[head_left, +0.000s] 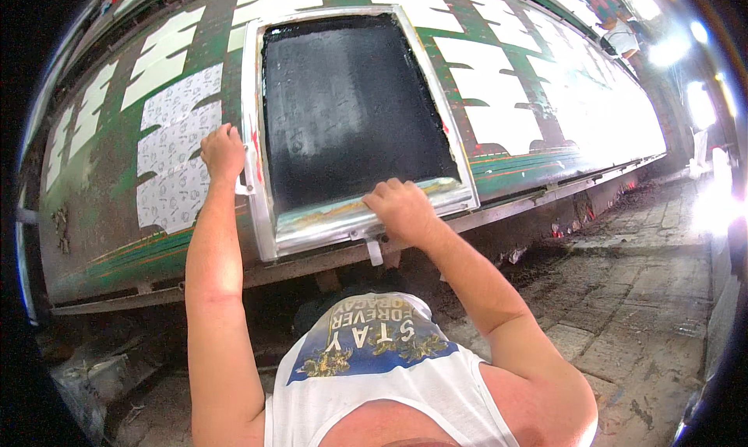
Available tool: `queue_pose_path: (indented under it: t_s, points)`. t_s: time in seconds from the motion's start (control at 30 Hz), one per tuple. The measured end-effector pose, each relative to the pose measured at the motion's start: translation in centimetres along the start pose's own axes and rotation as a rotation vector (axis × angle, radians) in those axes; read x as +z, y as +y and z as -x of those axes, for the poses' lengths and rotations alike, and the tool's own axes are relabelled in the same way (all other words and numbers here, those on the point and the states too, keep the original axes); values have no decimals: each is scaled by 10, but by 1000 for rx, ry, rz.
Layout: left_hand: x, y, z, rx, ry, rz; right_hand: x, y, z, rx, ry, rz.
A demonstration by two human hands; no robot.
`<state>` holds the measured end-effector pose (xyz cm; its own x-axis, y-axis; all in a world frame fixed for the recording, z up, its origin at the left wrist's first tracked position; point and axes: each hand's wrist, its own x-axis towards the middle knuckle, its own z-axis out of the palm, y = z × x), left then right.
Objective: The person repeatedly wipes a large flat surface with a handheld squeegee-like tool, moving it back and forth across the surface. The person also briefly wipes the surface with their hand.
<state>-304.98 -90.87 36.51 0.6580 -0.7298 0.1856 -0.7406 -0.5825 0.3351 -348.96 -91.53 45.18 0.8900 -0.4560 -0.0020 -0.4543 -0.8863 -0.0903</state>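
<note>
A screen printing frame (254,104), with a metal rim and dark ink-covered mesh (351,104), lies across the long table in front of me. At its left rail, beside a small bracket, my left hand (224,153) is closed with curled fingers against the edge. My right hand (401,211) grips the near rail, fingers bent over it; the fingertips' undersides are hidden. A pale, ink-smeared bar (319,217) runs along that near rail. Left of the frame lies a white cut fabric piece (175,159) covered in small dark printed figures.
Plain white cut pieces (491,96) lie in rows on the stained green table (93,229). A metal rail (538,198) follows its near edge. Paved floor (623,291) stretches along the right. Another person (621,38) is at the far right end, near bright lights.
</note>
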Motion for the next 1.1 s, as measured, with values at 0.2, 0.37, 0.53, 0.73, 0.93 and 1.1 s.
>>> queue_pose_path:
  t_s: [0.2,0.37,0.53,0.73,0.93,1.1]
  points:
    - [-1,0,-2,11,36,-70,5,11,36,-101,72,-165]
    - [-4,-4,4,11,94,-28,0,59,83,-118,182,-486]
    - [-12,-9,49,-144,-31,176,1,140,130,214,484,-556]
    - [17,-8,101,-474,186,424,26,195,125,607,401,-640]
    - [26,-8,101,-446,262,322,50,217,82,795,427,-951]
    - [25,-8,108,-408,264,342,50,213,62,869,385,-895]
